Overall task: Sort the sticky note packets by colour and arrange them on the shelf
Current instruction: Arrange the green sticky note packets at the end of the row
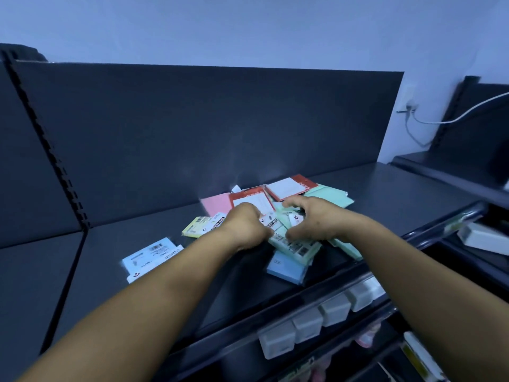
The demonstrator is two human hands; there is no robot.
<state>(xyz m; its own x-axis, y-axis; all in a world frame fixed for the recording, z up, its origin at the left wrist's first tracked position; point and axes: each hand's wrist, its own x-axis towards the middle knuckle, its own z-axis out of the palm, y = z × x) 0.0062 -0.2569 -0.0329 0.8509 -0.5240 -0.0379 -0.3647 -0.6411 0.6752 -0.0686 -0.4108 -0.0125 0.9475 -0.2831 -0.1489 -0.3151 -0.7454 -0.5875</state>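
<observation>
I register a dark grey shelf (385,194) bearing a pink packet (216,204), a yellow packet (197,226), light blue packets (150,256), mint green packets (329,195) and red-bordered white packets (289,187), against a pale wall (248,28).

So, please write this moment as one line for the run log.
stage: sorting | left hand: on pile | right hand: gripping green packet | blue packet: apart, left | shelf: unsorted

Head view, down onto shelf (385,194)
</observation>
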